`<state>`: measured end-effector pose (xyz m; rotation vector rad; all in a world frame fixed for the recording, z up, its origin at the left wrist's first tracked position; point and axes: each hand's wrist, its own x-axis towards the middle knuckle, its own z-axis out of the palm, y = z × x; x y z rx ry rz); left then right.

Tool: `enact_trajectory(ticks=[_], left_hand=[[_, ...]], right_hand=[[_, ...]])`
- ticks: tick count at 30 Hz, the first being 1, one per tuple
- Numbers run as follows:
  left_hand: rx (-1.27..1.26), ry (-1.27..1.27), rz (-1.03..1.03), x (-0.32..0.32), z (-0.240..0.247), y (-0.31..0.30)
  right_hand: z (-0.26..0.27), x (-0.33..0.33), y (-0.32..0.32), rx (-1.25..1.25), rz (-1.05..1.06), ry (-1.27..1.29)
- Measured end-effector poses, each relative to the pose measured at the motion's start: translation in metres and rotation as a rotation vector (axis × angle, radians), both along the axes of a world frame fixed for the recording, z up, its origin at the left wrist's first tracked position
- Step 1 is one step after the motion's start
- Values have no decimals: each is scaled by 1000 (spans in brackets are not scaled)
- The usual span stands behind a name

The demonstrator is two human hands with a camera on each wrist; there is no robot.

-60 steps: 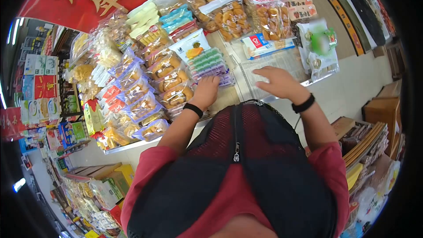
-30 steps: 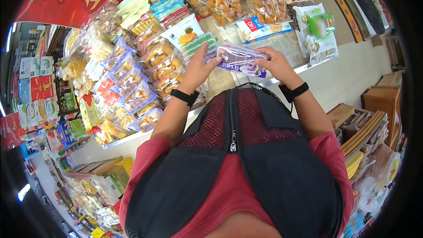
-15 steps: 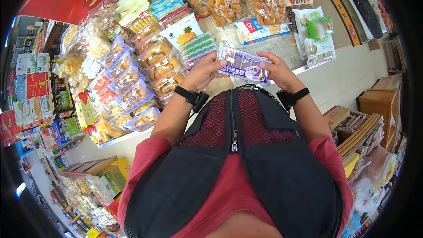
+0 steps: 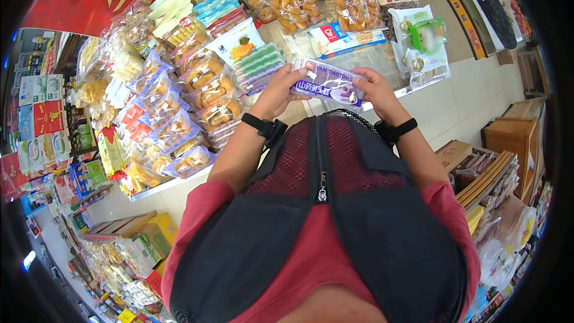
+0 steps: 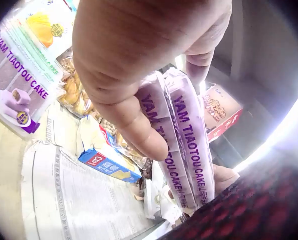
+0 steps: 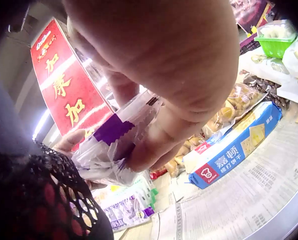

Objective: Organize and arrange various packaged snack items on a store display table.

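Note:
Both hands hold a clear-wrapped yam cake pack point(image 4: 327, 84) with purple print, above the table's front edge and close to the chest. The left hand point(image 4: 275, 94) grips its left end, thumb on top. At the right end, the right hand point(image 4: 380, 94) pinches it with the thumb above. Two printed purple strips of the pack point(image 5: 189, 145) run side by side in the left wrist view. Crinkled wrapper shows by the thumb in the right wrist view. More purple packs point(image 5: 16, 82) lie on the table beside green cake packs point(image 4: 258, 63).
A blue and white cracker pack point(image 4: 347, 40) lies on newspaper point(image 5: 64, 195) behind the hands. Bagged pastries point(image 4: 293, 3) fill the table's back, with rows of wrapped buns point(image 4: 218, 98) at left. White bags with a green-lidded tub point(image 4: 428, 36) stand at right.
The left hand has come off the purple packs on the table with one lifted. The right hand, earlier spread over the newspaper, has taken its other end; the pack now lies face up.

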<state>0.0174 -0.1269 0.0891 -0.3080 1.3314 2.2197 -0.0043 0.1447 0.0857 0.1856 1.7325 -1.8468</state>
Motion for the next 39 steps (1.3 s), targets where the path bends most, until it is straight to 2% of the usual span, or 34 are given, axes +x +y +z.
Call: enact_trajectory(ticks=[2,4,5,9,19,23,25,33,37,39], left_hand=[[-43,-17,2,-5,3,11],[-247,25,-17,-10,4,26],[-246,24,-17,-11,5,32],[-174,14,-1,-20,0,53],[-34,86,-52,-41,3,88],[-23,45,-94,-49,15,100],[-129,71,-96,-52,16,109],[31,96,-107,-50,3,109],[150,51,-100,-44,0,105],[184,29,-92,-41,-3,100]], right_hand=[[-1,-2,8,18,1,33],[1,-5,16,35,-1,66],[6,-5,20,88,0,109],[5,-10,41,186,-2,211],[15,-16,80,190,-121,229],[13,-16,91,213,-129,261],[11,-16,95,198,-145,257],[11,-11,99,209,-134,226],[-12,-11,102,243,-129,309],[-1,-9,99,366,-36,285]])
